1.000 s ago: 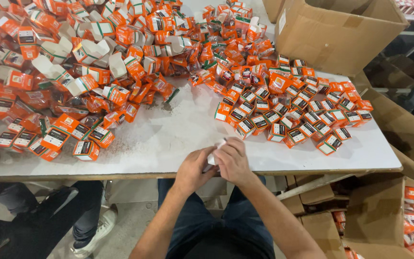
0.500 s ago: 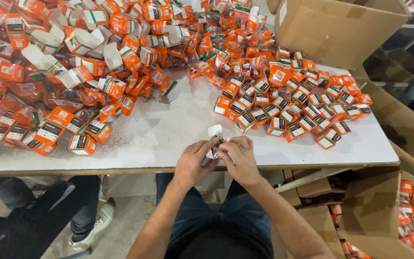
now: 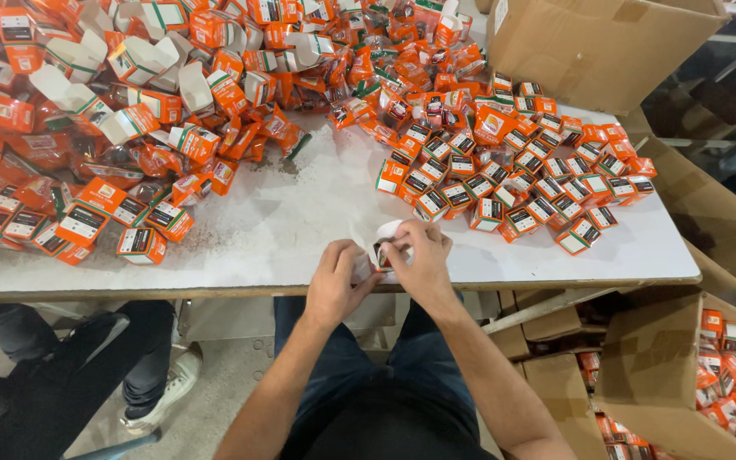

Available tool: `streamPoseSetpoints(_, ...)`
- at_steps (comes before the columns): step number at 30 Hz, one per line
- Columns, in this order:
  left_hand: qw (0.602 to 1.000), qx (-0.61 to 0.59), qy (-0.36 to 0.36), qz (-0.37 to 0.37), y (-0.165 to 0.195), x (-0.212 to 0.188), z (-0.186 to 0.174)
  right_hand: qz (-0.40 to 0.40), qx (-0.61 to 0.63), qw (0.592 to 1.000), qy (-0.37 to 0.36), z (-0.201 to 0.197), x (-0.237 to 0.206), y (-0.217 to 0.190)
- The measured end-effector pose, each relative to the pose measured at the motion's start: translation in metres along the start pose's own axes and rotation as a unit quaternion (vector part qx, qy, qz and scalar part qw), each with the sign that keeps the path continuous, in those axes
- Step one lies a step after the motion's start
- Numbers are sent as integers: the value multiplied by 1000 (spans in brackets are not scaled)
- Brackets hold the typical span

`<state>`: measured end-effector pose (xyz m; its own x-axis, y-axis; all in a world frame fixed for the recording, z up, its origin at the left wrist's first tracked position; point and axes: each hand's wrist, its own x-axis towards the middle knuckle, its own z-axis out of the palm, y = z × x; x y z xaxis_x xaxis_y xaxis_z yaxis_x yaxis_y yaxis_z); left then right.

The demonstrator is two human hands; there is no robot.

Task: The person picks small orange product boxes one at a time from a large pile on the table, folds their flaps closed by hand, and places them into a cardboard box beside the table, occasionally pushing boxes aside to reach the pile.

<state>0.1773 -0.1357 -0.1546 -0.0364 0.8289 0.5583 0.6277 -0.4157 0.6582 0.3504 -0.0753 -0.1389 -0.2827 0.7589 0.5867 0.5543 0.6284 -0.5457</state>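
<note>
My left hand (image 3: 338,277) and my right hand (image 3: 422,257) meet at the near edge of the white table (image 3: 300,230). Together they hold one small white-and-orange carton (image 3: 384,241), its open flap turned up and a dark item showing inside. To the right of my hands lie rows of closed orange boxes (image 3: 513,183). A loose heap of open and flattened orange cartons (image 3: 129,94) covers the far left of the table.
A large cardboard box (image 3: 598,47) stands at the table's far right corner. Another open carton (image 3: 717,230) sits beside the table on the right. Below right, a cardboard box (image 3: 709,375) holds several orange packs. A second person's legs (image 3: 87,358) are under the table at left.
My hands have shifted slightly toward the table with the carton, and its flap has been lifted open. The view moved a little closer.
</note>
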Motion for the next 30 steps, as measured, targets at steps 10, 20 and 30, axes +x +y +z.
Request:
streamPoseSetpoints(10,974,68,43,211,13,7,-6,17,7,1000,13,14,-11,8)
streamPoseSetpoints(20,982,55,13,180,20,12,-6,64,221,965,128,8,-43,-2)
streamPoseSetpoints(30,983,43,37,172,23,13,-9,102,253,962,33,8,-25,16)
